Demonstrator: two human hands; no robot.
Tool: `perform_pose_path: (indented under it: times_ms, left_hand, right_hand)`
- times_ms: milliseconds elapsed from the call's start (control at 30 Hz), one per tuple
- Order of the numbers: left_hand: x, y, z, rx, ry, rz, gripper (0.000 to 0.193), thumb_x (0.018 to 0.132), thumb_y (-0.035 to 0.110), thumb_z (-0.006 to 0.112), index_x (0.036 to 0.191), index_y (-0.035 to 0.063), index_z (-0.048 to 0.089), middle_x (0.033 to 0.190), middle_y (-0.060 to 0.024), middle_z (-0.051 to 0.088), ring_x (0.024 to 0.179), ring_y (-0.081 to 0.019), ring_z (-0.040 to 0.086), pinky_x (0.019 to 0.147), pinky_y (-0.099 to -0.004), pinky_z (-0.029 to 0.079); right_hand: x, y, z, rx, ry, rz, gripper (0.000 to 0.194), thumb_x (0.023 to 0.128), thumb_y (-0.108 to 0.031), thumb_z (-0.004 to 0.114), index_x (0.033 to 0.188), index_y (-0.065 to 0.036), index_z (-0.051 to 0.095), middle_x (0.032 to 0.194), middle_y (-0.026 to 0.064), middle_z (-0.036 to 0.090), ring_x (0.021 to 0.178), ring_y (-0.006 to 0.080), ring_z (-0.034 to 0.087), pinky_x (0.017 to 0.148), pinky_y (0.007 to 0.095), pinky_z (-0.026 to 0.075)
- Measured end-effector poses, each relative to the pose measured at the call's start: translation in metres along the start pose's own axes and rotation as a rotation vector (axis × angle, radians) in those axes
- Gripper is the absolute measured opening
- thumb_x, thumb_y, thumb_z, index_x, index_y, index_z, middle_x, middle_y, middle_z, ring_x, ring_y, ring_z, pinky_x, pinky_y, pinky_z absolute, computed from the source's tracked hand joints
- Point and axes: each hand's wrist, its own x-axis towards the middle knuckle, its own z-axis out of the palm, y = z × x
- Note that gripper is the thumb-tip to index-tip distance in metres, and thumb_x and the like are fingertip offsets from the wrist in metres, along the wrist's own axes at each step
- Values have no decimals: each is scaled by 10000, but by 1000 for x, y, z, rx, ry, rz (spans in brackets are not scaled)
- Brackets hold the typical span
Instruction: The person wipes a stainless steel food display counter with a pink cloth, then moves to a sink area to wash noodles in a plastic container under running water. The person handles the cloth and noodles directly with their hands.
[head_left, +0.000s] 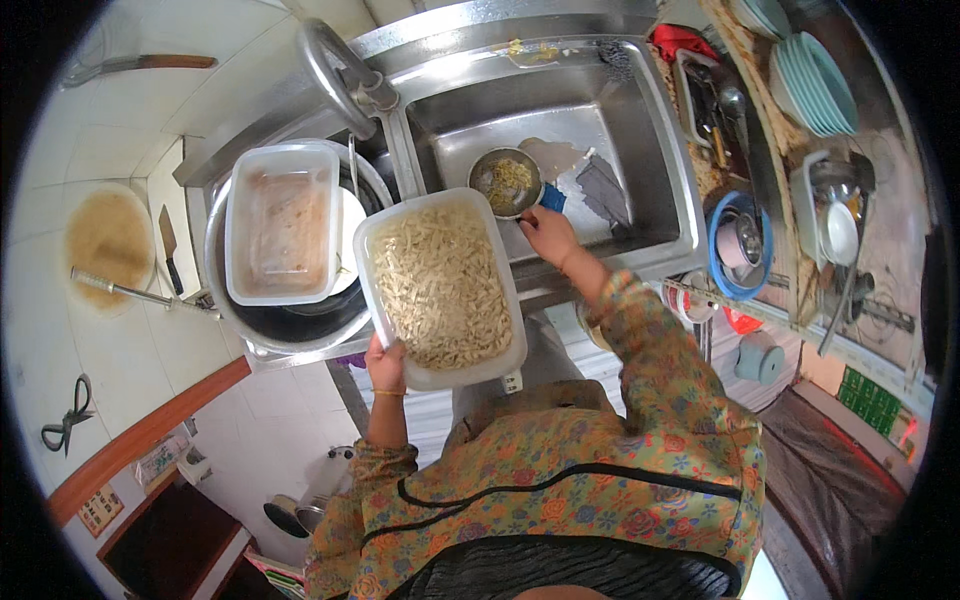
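My left hand (386, 365) grips the near left side of a translucent plastic tub (517, 330), with its thumb over the rim. Pale cut strips (442, 292) lie in cloudy liquid inside it. The tub is tilted slightly at the front of the double sink. My right hand (553, 236) reaches over the right basin (480, 124), its fingers closed at the near rim of a small round metal bowl (505, 182). Yellowish scraps (510, 180) lie in this bowl. Behind my right fingers is a small blue piece (553, 197).
A stained plastic tub (281, 225) rests over a large metal basin (225, 322) at left, beneath a faucet (334, 75). A torn grey sheet (600, 187) lies in the right basin. Shelves at right hold stacked bowls (814, 86) and a blue basin (765, 262). A knife (169, 240) is at far left.
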Motion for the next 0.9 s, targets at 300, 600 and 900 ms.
perform_pose_path:
  times_ms: [300, 600, 900]
  left_hand:
    - [-16, 36, 25, 39, 126, -59, 427, 770, -51, 522, 1188, -8, 599, 925, -8, 628, 756, -104, 577, 662, -236, 476]
    - [2, 33, 12, 232, 142, -148, 439, 713, -35, 536, 1148, 7, 579, 955, -14, 615, 810, -118, 579, 668, -243, 472]
    - [33, 48, 21, 204, 61, -50, 648, 621, -76, 498, 1269, -48, 492, 1193, -153, 572, 1029, -323, 591, 875, -422, 504]
  right_hand:
    - [91, 84, 88, -783, -285, -518, 152, 773, -183, 610, 791, -96, 734, 892, 115, 685, 874, 299, 612, 833, 453, 437]
    - [8, -23, -62, -581, -212, -406, 142, 741, -175, 602, 806, -89, 694, 855, 88, 643, 973, 269, 565, 825, 436, 457]
    - [-187, -77, -119, -261, 454, -28, 121, 655, -144, 603, 753, -86, 563, 782, 57, 483, 810, 251, 505, 707, 365, 409]
